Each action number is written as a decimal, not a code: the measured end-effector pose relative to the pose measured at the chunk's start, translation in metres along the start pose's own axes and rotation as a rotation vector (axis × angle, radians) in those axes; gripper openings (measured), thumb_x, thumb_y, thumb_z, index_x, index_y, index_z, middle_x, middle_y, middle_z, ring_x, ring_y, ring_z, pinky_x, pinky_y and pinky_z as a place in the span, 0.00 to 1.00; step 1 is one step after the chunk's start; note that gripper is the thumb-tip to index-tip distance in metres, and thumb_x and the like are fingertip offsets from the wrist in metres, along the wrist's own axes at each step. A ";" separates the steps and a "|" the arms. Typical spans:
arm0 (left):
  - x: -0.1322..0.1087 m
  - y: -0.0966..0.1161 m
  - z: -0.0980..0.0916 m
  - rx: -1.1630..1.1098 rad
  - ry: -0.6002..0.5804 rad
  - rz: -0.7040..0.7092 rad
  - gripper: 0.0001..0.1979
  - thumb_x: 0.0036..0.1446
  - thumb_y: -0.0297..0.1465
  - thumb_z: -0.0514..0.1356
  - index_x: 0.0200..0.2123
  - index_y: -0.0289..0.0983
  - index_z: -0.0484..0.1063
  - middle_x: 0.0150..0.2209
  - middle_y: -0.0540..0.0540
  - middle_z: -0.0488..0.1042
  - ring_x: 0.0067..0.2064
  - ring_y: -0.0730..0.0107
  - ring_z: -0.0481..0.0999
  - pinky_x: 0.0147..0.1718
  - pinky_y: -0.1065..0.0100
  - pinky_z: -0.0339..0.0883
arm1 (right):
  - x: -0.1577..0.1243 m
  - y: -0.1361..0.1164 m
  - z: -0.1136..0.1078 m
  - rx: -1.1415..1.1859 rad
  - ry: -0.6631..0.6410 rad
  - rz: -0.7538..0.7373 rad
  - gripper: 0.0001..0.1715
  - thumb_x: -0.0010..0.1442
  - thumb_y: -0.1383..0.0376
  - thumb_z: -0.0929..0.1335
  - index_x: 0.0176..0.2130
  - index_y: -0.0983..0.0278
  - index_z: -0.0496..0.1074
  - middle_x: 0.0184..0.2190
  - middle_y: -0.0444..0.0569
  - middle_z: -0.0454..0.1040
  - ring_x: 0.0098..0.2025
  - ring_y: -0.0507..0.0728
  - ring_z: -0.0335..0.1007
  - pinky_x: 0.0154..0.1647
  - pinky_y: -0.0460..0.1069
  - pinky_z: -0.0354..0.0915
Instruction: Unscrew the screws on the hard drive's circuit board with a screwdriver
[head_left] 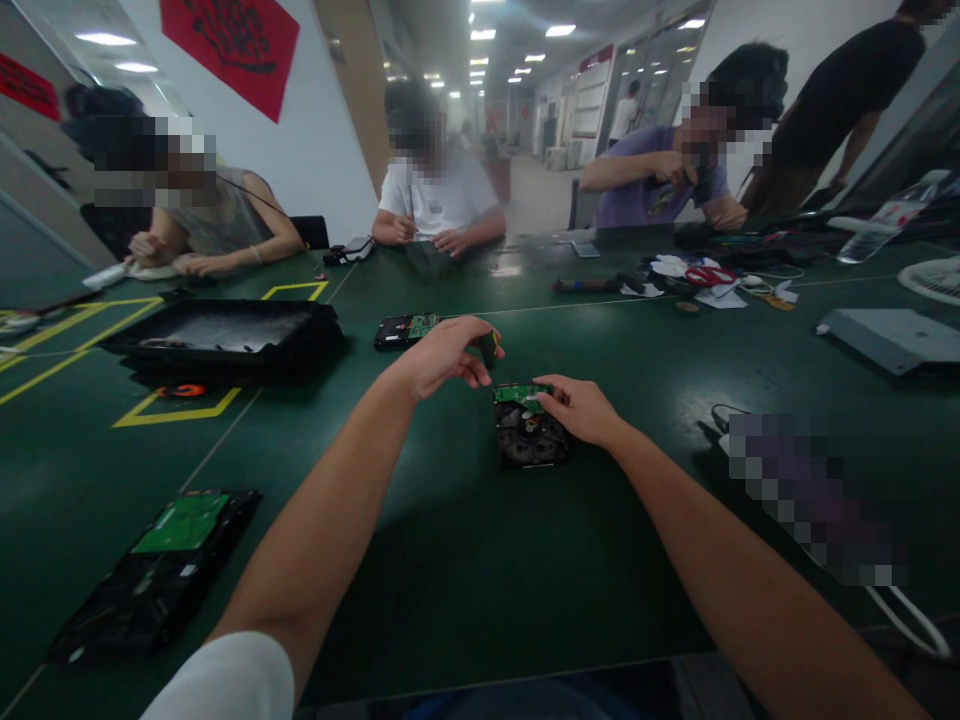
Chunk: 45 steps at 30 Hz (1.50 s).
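Head view: hard drive [532, 440] lies on the green table [450, 600], right hand [583, 405] pinching its far right corner.
Left hand [452, 357], half curled, holds a small dark piece [489, 349]; better to steady the drive gently, thumb light on the circuit board [513, 394].

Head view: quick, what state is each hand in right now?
Left hand: partly closed, holding a small dark piece, identity unclear.
Right hand: closed on a hard drive's far end.

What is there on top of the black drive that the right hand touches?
A green circuit board lies across the far end of the black drive. The right hand covers that end's right corner; what lies beneath cannot be seen.
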<state>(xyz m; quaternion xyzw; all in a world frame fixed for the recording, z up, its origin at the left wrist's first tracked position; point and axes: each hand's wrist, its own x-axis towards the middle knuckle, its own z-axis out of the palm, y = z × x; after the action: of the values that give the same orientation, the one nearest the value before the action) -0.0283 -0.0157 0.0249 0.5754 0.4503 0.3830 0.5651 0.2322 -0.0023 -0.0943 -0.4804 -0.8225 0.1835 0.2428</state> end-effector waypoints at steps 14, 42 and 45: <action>0.005 -0.004 -0.005 -0.043 -0.021 -0.005 0.15 0.58 0.38 0.58 0.41 0.34 0.74 0.40 0.38 0.79 0.27 0.67 0.77 0.24 0.68 0.68 | 0.000 -0.002 -0.002 0.000 0.000 0.000 0.22 0.69 0.54 0.66 0.58 0.57 0.75 0.30 0.45 0.76 0.30 0.54 0.68 0.32 0.48 0.57; 0.003 -0.003 -0.004 -0.009 -0.022 -0.011 0.15 0.57 0.39 0.57 0.38 0.33 0.75 0.39 0.38 0.78 0.28 0.69 0.76 0.25 0.69 0.67 | 0.000 -0.002 -0.001 -0.013 -0.005 0.002 0.22 0.69 0.54 0.66 0.58 0.57 0.75 0.31 0.45 0.77 0.31 0.54 0.68 0.33 0.48 0.58; 0.003 -0.003 -0.003 -0.060 -0.032 -0.040 0.15 0.56 0.39 0.59 0.40 0.34 0.73 0.41 0.37 0.80 0.27 0.68 0.76 0.25 0.67 0.68 | 0.000 -0.003 -0.001 -0.008 -0.009 0.007 0.22 0.69 0.54 0.66 0.58 0.56 0.75 0.31 0.45 0.77 0.31 0.54 0.68 0.33 0.48 0.58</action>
<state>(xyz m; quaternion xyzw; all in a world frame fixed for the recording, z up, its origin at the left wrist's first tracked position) -0.0305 -0.0120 0.0219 0.5551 0.4409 0.3758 0.5968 0.2311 -0.0034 -0.0919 -0.4833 -0.8227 0.1832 0.2368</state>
